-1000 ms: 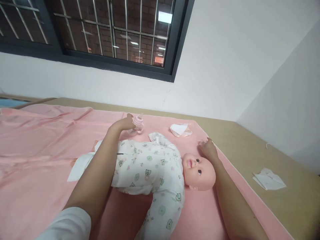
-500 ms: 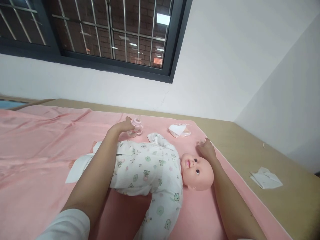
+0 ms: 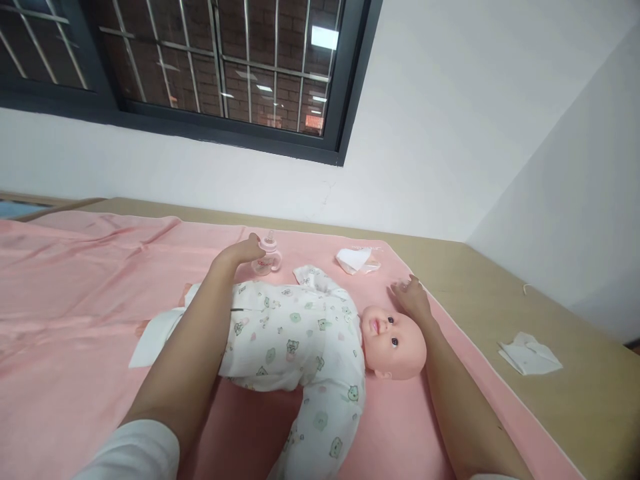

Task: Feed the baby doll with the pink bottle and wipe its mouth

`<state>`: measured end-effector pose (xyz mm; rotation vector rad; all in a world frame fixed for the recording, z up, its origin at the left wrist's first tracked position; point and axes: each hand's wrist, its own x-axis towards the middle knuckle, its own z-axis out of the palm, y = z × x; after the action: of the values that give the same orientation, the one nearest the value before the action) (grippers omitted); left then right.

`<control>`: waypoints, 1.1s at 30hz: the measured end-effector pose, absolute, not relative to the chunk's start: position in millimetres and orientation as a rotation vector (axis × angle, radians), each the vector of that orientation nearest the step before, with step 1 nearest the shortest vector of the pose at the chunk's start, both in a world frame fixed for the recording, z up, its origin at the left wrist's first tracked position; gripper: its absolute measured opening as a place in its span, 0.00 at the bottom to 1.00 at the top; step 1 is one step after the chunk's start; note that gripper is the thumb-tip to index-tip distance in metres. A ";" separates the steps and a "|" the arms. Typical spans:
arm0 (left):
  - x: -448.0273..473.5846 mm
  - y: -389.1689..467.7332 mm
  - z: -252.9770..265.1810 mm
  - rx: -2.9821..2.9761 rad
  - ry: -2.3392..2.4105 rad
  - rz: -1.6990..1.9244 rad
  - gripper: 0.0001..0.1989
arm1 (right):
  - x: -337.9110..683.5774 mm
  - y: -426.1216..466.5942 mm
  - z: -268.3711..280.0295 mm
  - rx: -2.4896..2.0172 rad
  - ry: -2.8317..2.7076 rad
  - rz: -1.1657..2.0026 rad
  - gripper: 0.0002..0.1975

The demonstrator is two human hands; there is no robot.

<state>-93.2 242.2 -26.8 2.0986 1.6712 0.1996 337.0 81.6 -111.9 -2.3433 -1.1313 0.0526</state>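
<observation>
My left hand (image 3: 247,249) is closed on a small clear baby bottle (image 3: 267,259) with a pink collar, a nipple on top and a side handle. The bottle stands nearly upright on the pink cloth, beyond the doll. A baby doll (image 3: 303,337) in white printed clothes lies on its back, its bald head to the right and a sleeve towards me. My left forearm crosses over its legs. Past the doll's head, my right hand (image 3: 413,297) rests by the cloth's edge, fingers curled; something small and clear seems to be at the fingertips, too small to name.
A pink cloth (image 3: 90,280) covers much of the wooden surface (image 3: 465,287). A white tissue in clear wrapping (image 3: 357,261) lies between my hands. Folded white cloth (image 3: 530,355) sits on the wood at right. Behind are a white wall and a barred window (image 3: 220,67).
The baby bottle has shifted slightly left and its top has come more upright, with my left hand still on it. My right hand and the doll look almost the same.
</observation>
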 end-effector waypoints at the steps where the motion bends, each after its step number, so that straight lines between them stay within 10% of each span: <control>1: -93.6 242.1 -26.1 2.103 1.678 0.193 0.43 | 337.1 82.1 -111.8 -2.340 -1.116 0.071 0.40; 19: -97.3 234.6 -10.9 2.130 1.715 0.024 0.16 | 334.1 82.3 -110.9 -2.302 -1.087 0.093 0.38; 33: -110.2 218.1 8.0 2.081 1.846 0.202 0.32 | 309.3 88.9 -109.5 -1.806 -1.698 -0.435 0.21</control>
<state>-110.2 218.1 8.0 2.0813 1.8459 0.2022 309.3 88.9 -109.5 -1.8061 -1.6982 -0.4349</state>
